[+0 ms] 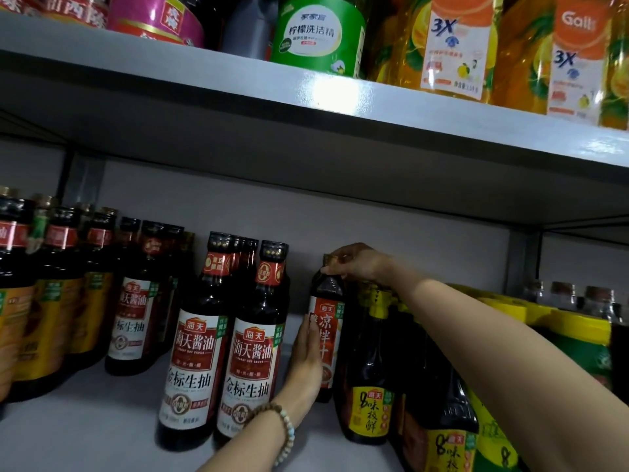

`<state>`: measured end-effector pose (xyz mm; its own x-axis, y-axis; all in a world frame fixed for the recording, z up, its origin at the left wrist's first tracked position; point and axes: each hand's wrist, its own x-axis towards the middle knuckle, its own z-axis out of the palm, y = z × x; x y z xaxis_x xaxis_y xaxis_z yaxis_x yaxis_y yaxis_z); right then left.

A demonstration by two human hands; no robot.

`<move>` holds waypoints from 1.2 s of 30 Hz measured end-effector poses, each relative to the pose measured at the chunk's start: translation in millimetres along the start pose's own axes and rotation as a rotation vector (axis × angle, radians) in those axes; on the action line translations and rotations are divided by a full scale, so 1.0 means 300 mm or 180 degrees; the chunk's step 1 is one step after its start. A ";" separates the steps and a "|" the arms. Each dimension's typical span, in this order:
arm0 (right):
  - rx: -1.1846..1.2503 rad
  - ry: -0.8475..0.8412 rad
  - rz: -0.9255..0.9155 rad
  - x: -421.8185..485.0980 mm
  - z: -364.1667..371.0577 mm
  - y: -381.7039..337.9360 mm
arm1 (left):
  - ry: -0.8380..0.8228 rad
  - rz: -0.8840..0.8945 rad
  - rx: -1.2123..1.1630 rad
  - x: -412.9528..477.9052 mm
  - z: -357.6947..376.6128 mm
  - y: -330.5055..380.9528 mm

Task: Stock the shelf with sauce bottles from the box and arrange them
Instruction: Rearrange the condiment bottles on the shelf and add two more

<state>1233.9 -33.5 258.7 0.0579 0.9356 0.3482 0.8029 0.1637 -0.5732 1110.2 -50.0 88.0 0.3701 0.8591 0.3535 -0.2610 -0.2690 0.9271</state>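
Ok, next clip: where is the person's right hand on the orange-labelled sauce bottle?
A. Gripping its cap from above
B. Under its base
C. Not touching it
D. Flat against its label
A: the right hand closes over the cap of the orange-labelled bottle from above, while the left hand, with a bead bracelet at the wrist, lies flat against the bottle's label side.

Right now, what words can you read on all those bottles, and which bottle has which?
"海天酱油" and "金标生抽": front soy sauce bottles.
"海天", "凉拌": bottle held by both hands.
"8味极鲜": yellow-label bottle.
"柠檬洗洁精": green bottle on the top shelf.
"3X": orange bottle.
"Gal…" cut off: orange bottle.
Small print: too blurred.
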 end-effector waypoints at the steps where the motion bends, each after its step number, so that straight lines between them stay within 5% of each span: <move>1: -0.0022 0.0004 0.0001 0.002 0.003 0.000 | -0.0005 0.0037 0.0025 -0.004 0.000 -0.001; 13: -0.0985 -0.0301 0.0274 -0.023 -0.030 -0.002 | -0.0051 0.0232 0.0398 -0.010 -0.005 -0.033; 36: -0.1331 -0.0371 0.0379 -0.039 -0.033 -0.023 | 0.0038 0.0178 0.0623 0.040 0.004 -0.082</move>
<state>1233.5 -48.6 266.0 0.1164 0.9732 0.1984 0.9668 -0.0653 -0.2469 1122.0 -33.5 69.5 0.3489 0.8453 0.4047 -0.1022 -0.3949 0.9130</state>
